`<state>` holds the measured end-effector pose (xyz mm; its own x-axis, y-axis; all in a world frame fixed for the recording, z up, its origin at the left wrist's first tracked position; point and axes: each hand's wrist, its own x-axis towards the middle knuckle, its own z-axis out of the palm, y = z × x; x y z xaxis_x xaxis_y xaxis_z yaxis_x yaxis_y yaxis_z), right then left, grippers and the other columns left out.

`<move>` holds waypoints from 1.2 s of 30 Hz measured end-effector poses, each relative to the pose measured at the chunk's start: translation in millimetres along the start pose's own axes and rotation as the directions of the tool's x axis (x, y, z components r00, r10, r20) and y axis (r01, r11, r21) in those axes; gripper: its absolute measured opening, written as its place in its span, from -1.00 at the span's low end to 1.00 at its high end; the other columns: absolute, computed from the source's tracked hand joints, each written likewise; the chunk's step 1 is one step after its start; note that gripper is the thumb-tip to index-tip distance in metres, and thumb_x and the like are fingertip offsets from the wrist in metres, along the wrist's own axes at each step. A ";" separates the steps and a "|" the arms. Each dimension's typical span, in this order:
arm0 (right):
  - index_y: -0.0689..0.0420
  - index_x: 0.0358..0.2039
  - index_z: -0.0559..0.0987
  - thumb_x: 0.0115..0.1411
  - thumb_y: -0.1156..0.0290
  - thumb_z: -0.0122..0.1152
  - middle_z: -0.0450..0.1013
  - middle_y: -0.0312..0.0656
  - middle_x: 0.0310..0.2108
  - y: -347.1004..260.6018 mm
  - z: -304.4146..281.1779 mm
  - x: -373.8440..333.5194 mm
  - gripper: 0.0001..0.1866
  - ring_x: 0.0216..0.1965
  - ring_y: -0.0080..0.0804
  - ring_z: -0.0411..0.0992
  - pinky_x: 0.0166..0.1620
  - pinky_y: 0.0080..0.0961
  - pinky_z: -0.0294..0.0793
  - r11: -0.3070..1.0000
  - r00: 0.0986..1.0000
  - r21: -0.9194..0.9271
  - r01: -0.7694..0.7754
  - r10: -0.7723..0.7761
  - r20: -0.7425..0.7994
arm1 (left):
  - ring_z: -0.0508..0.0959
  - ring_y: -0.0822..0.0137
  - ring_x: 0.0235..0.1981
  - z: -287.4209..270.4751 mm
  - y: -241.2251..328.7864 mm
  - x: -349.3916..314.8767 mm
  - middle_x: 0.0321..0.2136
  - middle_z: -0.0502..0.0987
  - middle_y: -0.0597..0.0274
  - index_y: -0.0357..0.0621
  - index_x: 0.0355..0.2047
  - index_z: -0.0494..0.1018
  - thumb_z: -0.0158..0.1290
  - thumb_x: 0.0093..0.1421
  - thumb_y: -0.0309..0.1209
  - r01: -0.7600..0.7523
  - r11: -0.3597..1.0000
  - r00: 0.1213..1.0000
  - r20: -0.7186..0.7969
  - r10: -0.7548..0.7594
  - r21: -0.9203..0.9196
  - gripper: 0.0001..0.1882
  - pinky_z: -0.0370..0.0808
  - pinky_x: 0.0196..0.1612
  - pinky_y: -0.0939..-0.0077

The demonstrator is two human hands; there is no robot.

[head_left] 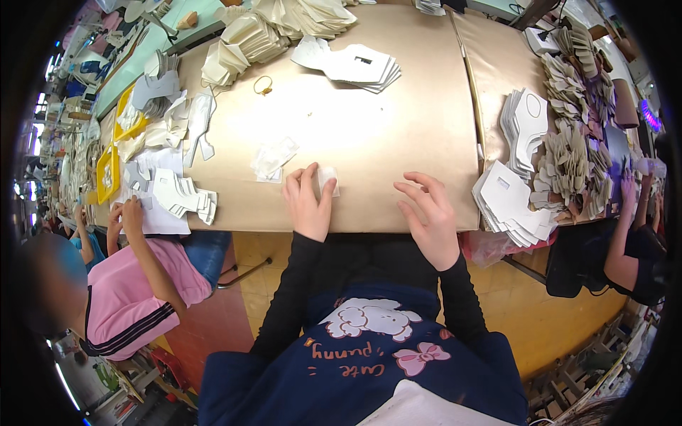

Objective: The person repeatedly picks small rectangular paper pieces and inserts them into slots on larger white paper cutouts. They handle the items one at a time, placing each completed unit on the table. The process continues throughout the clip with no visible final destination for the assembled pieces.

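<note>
My left hand (307,204) rests at the near edge of the brown-covered table (398,142), thumb and fingers apart. A small whitish piece (329,176) lies flat between its thumb and forefinger; I cannot tell whether the thumb presses on it. Just beyond that hand is a loose little pile of thin, translucent white pieces (275,157). My right hand (430,219) is over the same edge further right, fingers spread and slightly curled, with nothing in it.
Stacked white cut panels lie at the far middle (362,62) and on the right (513,202). Cream pieces (249,39) are heaped at the back left, near a yellow ring-shaped item (263,86). Yellow trays (108,174) stand left, where a co-worker in a pink shirt (138,295) handles white pieces.
</note>
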<state>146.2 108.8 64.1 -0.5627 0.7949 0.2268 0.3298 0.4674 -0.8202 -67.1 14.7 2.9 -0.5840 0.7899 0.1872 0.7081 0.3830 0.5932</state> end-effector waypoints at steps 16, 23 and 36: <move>0.27 -0.01 0.59 0.26 0.54 0.23 0.52 -0.10 0.00 2.0 18.1 -20.8 -0.71 -0.07 -0.36 0.50 -0.01 -0.49 0.47 0.735 0.914 0.543 -0.406 0.327 0.241 | 0.52 0.29 -0.53 -8.3 43.2 21.0 -0.43 0.55 0.20 -0.18 -0.29 0.46 0.28 0.10 -0.53 -0.145 0.897 0.989 -0.060 0.132 -0.418 -0.77 0.43 -0.34 0.49; 0.36 -0.10 0.64 0.29 0.46 0.27 0.62 -0.22 -0.27 9.8 23.2 -10.3 -0.75 -0.22 -0.57 0.54 -0.09 -0.63 0.48 0.472 0.834 0.730 -0.494 0.493 0.246 | 0.56 0.19 -0.39 10.5 76.1 -16.0 -0.43 0.55 0.21 -0.15 -0.31 0.46 0.21 -0.09 -0.84 -0.411 0.766 0.905 -0.125 0.406 -0.494 -0.61 0.50 -0.30 0.32; 0.29 -0.31 0.64 0.27 0.39 0.27 0.54 -0.35 -0.42 15.1 -1.7 5.0 -0.81 -0.33 -0.66 0.41 -0.20 -0.66 0.38 0.685 0.881 0.557 -0.470 0.403 0.247 | 0.52 0.40 -0.17 -15.1 67.9 -1.4 -0.22 0.58 0.32 -0.20 -0.10 0.50 0.16 0.13 -0.57 0.047 0.635 0.991 0.115 0.067 -0.771 -0.70 0.39 -0.07 0.49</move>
<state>149.8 120.5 53.7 -0.5501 0.7933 -0.2608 0.0676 -0.2689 -0.9608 -24.1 32.3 54.7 -0.4860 0.8634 0.1351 0.1161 -0.0895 0.9892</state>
